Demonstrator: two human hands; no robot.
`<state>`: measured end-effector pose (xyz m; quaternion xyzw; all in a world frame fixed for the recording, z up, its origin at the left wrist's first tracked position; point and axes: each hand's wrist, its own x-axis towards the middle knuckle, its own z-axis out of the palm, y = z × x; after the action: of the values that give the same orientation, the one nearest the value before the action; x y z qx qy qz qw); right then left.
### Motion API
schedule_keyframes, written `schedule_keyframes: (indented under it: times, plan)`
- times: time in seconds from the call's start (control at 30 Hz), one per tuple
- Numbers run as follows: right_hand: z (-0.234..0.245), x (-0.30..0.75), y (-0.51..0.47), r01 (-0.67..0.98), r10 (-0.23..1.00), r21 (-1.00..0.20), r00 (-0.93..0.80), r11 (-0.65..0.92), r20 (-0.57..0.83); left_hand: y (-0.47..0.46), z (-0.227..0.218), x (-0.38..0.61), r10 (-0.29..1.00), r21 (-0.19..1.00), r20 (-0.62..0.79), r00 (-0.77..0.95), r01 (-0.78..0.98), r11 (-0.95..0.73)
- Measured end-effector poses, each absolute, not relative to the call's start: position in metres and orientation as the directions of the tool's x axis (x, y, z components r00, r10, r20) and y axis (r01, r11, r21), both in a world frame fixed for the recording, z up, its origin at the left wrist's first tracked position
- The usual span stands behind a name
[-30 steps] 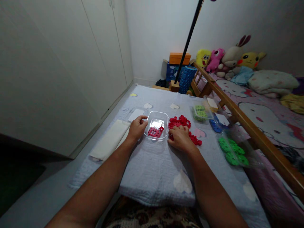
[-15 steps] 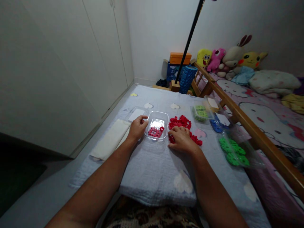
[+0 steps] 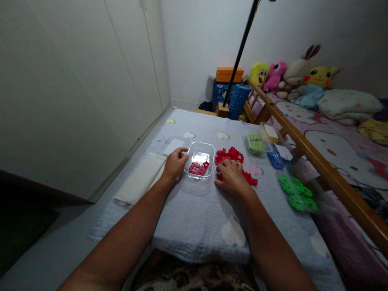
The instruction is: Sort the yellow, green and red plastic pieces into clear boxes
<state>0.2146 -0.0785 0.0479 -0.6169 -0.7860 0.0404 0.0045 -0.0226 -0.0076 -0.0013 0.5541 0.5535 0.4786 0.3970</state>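
Note:
A clear plastic container (image 3: 201, 150) stands on the cloth in front of me, with a few red plastic pieces (image 3: 197, 168) lying at its near end. My left hand (image 3: 176, 163) grips the container's left wall, thumb and fingers bent at the rim. Just right of it spreads a pile of red toothed plastic building pieces (image 3: 230, 153). My right hand (image 3: 230, 177) lies over the near part of this pile, fingers curled down around a red piece, which the hand mostly covers.
A clear lid with a white card (image 3: 174, 146) and a folded cream cloth (image 3: 141, 176) lie left. At right are containers of light green (image 3: 256, 143), blue (image 3: 276, 161) and green pieces (image 3: 298, 194), beside a wooden bed rail (image 3: 306, 145). A black pole (image 3: 241, 52) rises behind the table.
The fingers of my right hand have shifted very slightly over the red pile. My left hand and the container stay as they were.

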Motion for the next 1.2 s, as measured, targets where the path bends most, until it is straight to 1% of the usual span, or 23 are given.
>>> schedule_keyframes:
  times: [0.1, 0.2, 0.3, 0.4, 0.53, 0.7, 0.8, 0.9, 1.07, 1.2]
  plan:
    - [0.050, 0.215, -0.078, 0.974, 0.971, -0.057, -0.223, 0.219, -0.080, -0.006, -0.002, -0.023, 0.993, 0.970, 0.093, -0.068, 0.232, -0.075]
    - [0.048, 0.214, -0.076, 0.972, 0.968, -0.075, -0.230, 0.223, -0.100, -0.006, -0.004, -0.023, 0.993, 0.971, 0.097, -0.064, 0.225, -0.080]
    - [0.045, 0.213, -0.076, 0.966, 0.967, -0.099, -0.246, 0.238, -0.072, -0.006, -0.004, -0.023, 0.993, 0.972, 0.100, -0.063, 0.219, -0.084]
    - [0.041, 0.214, -0.075, 0.953, 0.963, -0.146, -0.268, 0.264, -0.012, -0.007, -0.004, -0.023, 0.993, 0.972, 0.097, -0.064, 0.220, -0.080]
    - [0.037, 0.221, -0.070, 0.908, 0.953, -0.291, -0.293, 0.303, 0.079, -0.008, -0.003, -0.023, 0.993, 0.973, 0.098, -0.068, 0.218, -0.081]
    - [0.039, 0.228, -0.064, 0.745, 0.930, -0.560, -0.327, 0.363, 0.169, -0.009, 0.000, -0.022, 0.993, 0.971, 0.101, -0.068, 0.226, -0.083]
    - [0.040, 0.229, -0.063, 0.660, 0.940, -0.670, -0.274, 0.339, 0.205, -0.009, 0.001, -0.021, 0.992, 0.969, 0.106, -0.069, 0.230, -0.087]
    - [0.038, 0.229, -0.062, 0.615, 0.957, -0.733, -0.195, 0.290, 0.215, -0.009, 0.001, -0.022, 0.992, 0.968, 0.104, -0.067, 0.238, -0.085]
    - [0.035, 0.231, -0.059, 0.605, 0.961, -0.754, -0.076, 0.256, 0.266, -0.009, 0.000, -0.022, 0.994, 0.970, 0.092, -0.065, 0.232, -0.075]
    - [0.039, 0.229, -0.060, 0.585, 0.925, -0.768, 0.078, 0.261, 0.373, -0.009, 0.001, -0.022, 0.994, 0.969, 0.089, -0.061, 0.234, -0.072]
